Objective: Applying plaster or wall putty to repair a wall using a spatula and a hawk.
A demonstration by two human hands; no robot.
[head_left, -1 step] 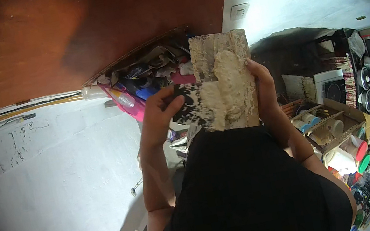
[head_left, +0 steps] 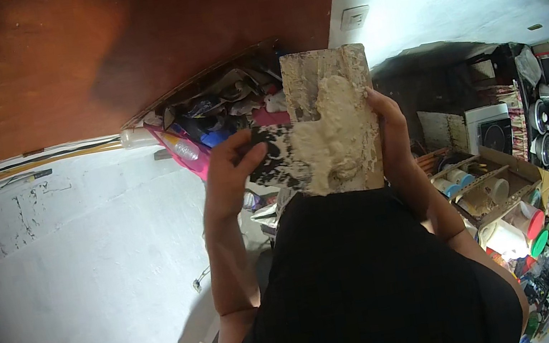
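My left hand (head_left: 229,172) is closed on the left edge of a flat black putty scraper (head_left: 271,161), its thumb on top. Pale, wet putty coats the scraper's right part, which lies over the lower left of a rough wooden board (head_left: 300,87). A thick heap of beige putty (head_left: 343,113) runs down the board and meets the coating on the scraper. Along the board's right edge my right hand (head_left: 390,126) grips it, fingers mostly hidden underneath. Dried crust covers the board's bare parts.
Ahead stands an orange-brown wooden panel (head_left: 54,70), with a white wall (head_left: 86,261) at left. Bags and clutter (head_left: 221,111) lie beyond the board. To the right are a cardboard box (head_left: 509,186), tubs and pans. Cables (head_left: 40,161) run along the left wall.
My left hand and the scraper have shifted slightly to the left. The putty on the scraper and the heap now look more joined. The board and my right hand have stayed put.
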